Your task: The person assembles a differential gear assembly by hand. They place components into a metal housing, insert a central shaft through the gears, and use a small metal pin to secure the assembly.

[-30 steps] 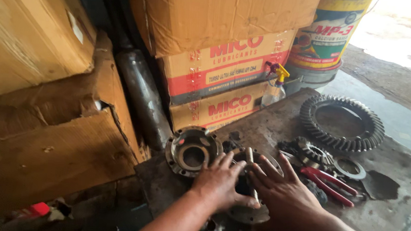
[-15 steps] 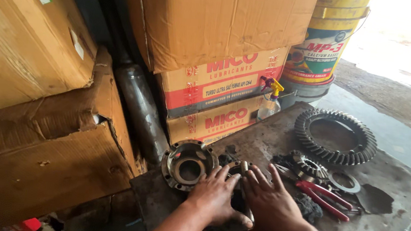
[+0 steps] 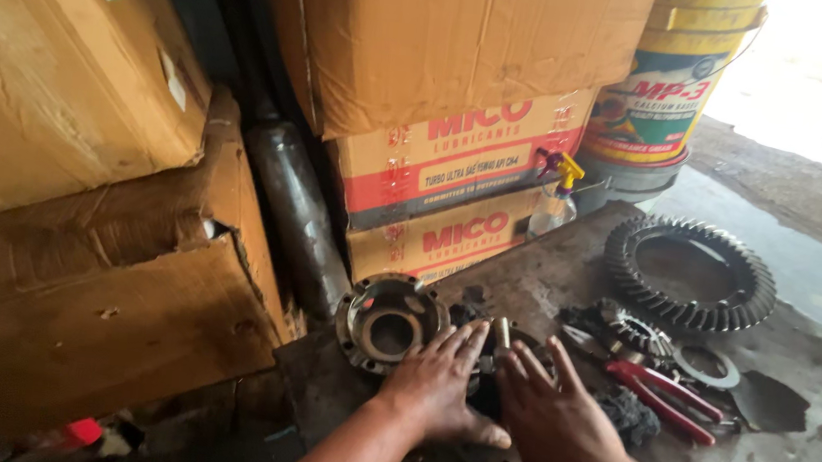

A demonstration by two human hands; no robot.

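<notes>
**Both hands flat over dark gear part, lower centre**

Left hand (image 3: 436, 389) and right hand (image 3: 554, 416) come in from the bottom edge, forearms angled up toward frame centre. Both palms down, fingers spread and pointing to the upper part of the frame, thumbs nearly meeting. Neither hand is clenched; fingers lie loosely extended over a dark greasy differential part (image 3: 496, 390), pressing or resting on it rather than wrapped round it. Whether any finger truly grips it, cannot tell. A short pale metal pin (image 3: 503, 332) stands up between the two sets of fingertips.

The part is mostly hidden under the hands: dark, oily, rounded, with a flat flange edge (image 3: 494, 460) showing below the left thumb. It sits on the grimy desk (image 3: 568, 266), lower centre of frame.

Just upper left of the left hand's fingers: a round metal housing (image 3: 392, 322) with a central bore and bolt holes on its flange. Right of the hands: a small toothed gear (image 3: 634, 331), red-handled pliers (image 3: 671, 397), a flat washer ring (image 3: 706, 365). Upper right: a large ring gear (image 3: 690, 273) lying flat. Behind: stacked cardboard boxes (image 3: 457, 165), a small spray bottle (image 3: 557, 200), a yellow bucket (image 3: 671, 85). A dark metal pipe (image 3: 297, 215) leans between the boxes at centre left.
</notes>
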